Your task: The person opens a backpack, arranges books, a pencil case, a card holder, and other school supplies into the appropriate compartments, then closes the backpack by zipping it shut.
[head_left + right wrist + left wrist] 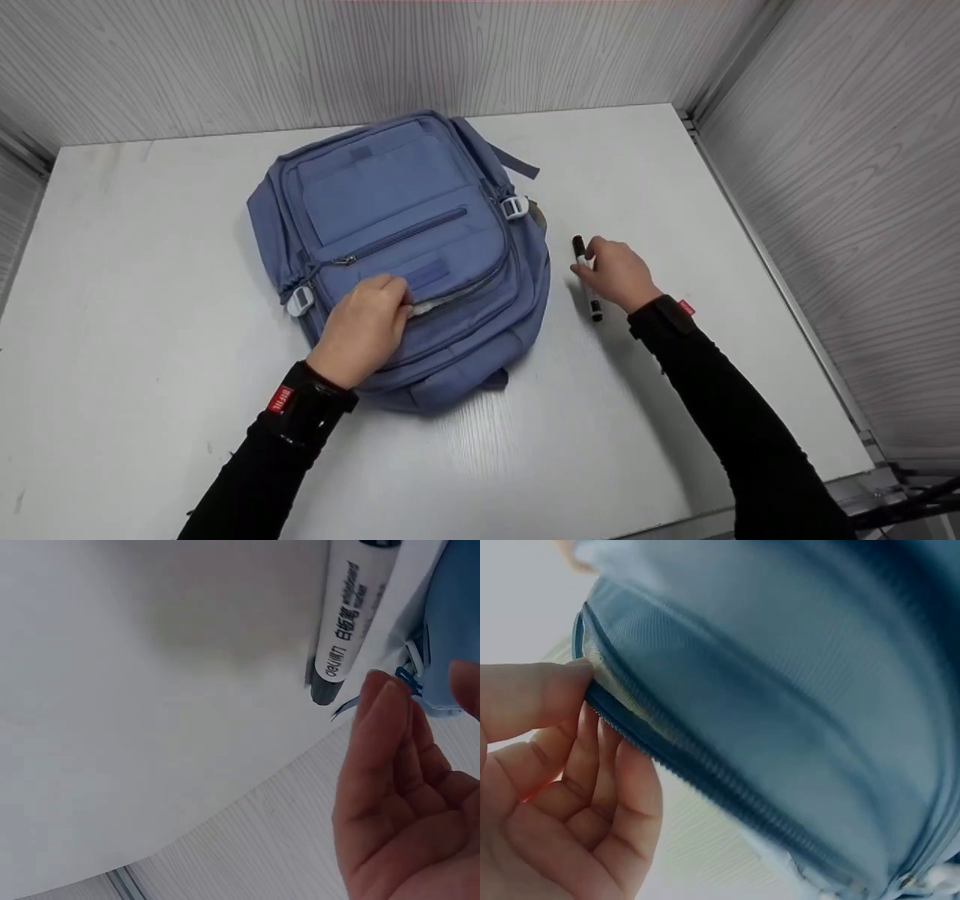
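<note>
A blue backpack (382,191) lies on the white table with its front pocket partly unzipped. My left hand (365,330) pinches the zippered edge (664,759) of that pocket between thumb and fingers, and a pale lining shows in the gap. To the right of the bag lies a whiteboard marker (591,294), white with black ends. My right hand (621,276) hovers over it, thumb and fingers overlapping the barrel in the head view. In the right wrist view the thumb and bent fingers stand apart, with the marker (352,611) beyond the fingertips.
The white table (135,315) runs back to a grey wood-grain panel (360,60). Another panel (847,187) stands along the right side, beside a metal rail. A loose strap (516,160) sticks out from the bag's upper right.
</note>
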A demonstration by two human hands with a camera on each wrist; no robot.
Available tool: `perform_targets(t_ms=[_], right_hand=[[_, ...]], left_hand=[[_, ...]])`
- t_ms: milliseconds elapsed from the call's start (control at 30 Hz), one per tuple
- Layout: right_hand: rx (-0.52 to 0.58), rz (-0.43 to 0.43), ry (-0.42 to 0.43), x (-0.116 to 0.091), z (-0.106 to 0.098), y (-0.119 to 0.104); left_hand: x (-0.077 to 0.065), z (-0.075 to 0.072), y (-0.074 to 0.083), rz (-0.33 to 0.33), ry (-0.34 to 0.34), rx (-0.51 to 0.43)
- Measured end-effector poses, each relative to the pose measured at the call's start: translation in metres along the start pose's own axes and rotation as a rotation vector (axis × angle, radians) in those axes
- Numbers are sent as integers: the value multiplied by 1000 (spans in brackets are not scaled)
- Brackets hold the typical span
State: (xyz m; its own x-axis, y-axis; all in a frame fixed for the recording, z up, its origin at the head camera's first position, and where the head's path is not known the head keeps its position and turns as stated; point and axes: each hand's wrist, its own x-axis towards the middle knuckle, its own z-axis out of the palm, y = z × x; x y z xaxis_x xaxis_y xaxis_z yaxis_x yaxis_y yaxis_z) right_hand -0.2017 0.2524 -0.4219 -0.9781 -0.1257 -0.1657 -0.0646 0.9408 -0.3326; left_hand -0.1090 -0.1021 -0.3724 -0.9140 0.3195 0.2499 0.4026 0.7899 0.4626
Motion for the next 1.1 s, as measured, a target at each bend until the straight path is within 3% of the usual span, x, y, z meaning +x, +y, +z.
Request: perform_targets(t_ms=[167, 267, 400, 600, 700, 833, 1000, 1100], right_hand=[[-33, 69, -94, -20, 8, 8], [-31, 104, -132, -27, 13, 9], [-38, 128, -122, -31, 17, 10], [-19, 109, -28, -33, 19, 8], [17, 39, 89, -36, 11, -6], [13, -142, 216, -49, -11, -43], [-96, -371, 193, -60, -28, -96], [-170, -418, 168, -64, -31, -116]], left_hand=[[12, -26, 1, 24, 166, 19], [22, -41, 2, 4, 215, 16], [36, -57, -1, -45, 187, -35], [45, -70, -8, -108, 136, -114], [45, -71, -8, -114, 124, -126], [44, -68, -8, -111, 123, -125], [42, -65, -9, -111, 142, -126], [40, -63, -10, -107, 160, -131]])
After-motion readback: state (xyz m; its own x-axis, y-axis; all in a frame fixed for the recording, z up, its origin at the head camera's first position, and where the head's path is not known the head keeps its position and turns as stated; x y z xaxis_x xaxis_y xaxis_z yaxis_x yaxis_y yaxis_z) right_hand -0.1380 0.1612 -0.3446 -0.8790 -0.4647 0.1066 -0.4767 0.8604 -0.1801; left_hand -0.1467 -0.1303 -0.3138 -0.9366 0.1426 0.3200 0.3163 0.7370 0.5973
